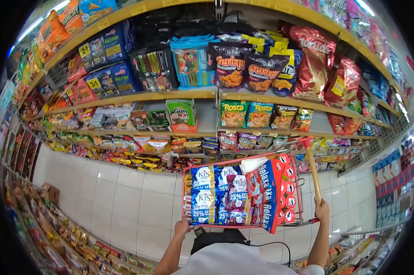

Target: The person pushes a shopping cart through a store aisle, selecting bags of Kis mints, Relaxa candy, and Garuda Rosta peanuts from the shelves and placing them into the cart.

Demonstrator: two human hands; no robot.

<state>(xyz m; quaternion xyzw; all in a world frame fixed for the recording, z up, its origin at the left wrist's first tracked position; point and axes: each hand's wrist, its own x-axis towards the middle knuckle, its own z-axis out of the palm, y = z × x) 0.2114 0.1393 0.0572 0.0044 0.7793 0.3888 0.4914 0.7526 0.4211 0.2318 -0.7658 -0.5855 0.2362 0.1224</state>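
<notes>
A red-rimmed shopping cart [185, 183] stands crosswise before me. My right hand [322, 209] is wrapped round the near end of its yellow handle bar [314, 169]. At the cart's near left corner, my left hand [182, 228] grips the red rim. Inside lie several blue Kis candy bags [204, 199] and purple Kis bags [239, 192]. Red and blue Relaxa candy bags [270, 197] lean beside them. Several red cans [289, 188] with white-and-red lids stand at the handle end, and a white package [253, 165] sits at the far side.
Snack shelves [170, 95] run along the far side of the aisle, holding Gurizp bags [230, 64], Rosta packs [233, 113] and red Garuda bags [313, 59]. White floor tiles [124, 192] stretch left. A brown carton [50, 193] sits by the left shelf, and packed shelves [65, 243] lie behind me.
</notes>
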